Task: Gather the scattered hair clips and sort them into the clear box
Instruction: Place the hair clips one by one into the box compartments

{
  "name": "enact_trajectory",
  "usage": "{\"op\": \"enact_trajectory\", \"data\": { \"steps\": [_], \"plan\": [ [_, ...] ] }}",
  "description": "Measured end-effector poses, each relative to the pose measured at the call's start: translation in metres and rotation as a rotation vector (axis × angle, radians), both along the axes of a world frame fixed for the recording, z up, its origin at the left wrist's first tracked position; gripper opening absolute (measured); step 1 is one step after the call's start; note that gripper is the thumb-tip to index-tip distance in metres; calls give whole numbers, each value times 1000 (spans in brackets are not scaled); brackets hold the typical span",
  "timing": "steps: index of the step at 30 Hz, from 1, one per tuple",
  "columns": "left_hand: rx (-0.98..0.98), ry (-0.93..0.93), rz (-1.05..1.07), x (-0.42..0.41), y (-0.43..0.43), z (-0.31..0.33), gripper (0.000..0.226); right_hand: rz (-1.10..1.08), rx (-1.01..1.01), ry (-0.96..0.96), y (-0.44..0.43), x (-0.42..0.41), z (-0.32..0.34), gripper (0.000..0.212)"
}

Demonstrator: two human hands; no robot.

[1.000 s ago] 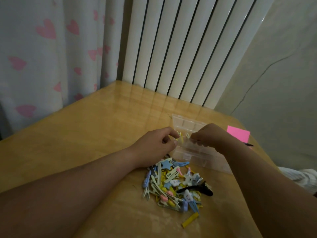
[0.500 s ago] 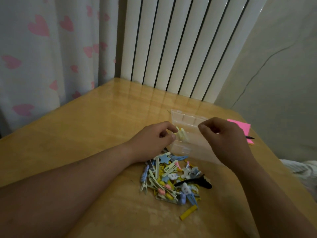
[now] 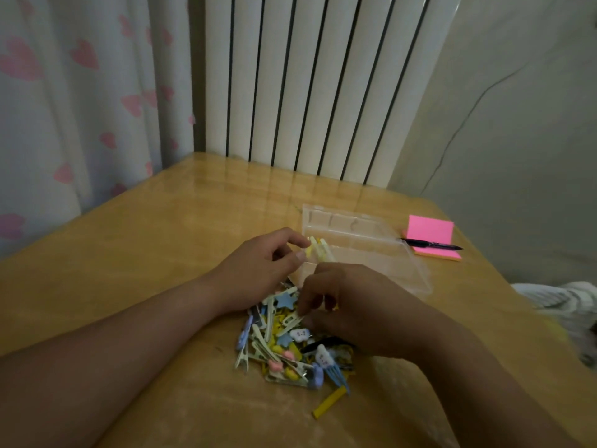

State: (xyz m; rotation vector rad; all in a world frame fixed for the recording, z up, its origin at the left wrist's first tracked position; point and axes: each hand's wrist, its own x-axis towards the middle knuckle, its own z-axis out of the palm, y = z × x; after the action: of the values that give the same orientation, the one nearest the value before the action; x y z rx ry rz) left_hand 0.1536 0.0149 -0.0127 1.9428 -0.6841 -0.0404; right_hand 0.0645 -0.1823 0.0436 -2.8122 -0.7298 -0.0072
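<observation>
Sorting grip: left hand [image 3: 258, 270] pinches yellow clips [image 3: 318, 250] just above the clear box [image 3: 387, 266] for deposit; right hand [image 3: 355, 305], fingers curled, reaches into the pile [image 3: 284, 347] beneath it, with any hold hidden.

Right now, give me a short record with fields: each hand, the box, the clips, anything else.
left hand: pinches yellow clips at the left side of the clear box
right hand: fingers curled into the pile of clips, grip unclear
apart: stray yellow clip on the table, nearer than the pile
beside box: black pen across pink sticky notes
</observation>
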Motion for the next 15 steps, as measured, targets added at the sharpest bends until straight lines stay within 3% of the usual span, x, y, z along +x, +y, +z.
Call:
{"op": "enact_trajectory", "data": {
  "steps": [15],
  "plan": [
    [6, 9, 11, -1, -1, 1, 22, -15, -28, 62, 0, 1, -2, 11]
  ]
}}
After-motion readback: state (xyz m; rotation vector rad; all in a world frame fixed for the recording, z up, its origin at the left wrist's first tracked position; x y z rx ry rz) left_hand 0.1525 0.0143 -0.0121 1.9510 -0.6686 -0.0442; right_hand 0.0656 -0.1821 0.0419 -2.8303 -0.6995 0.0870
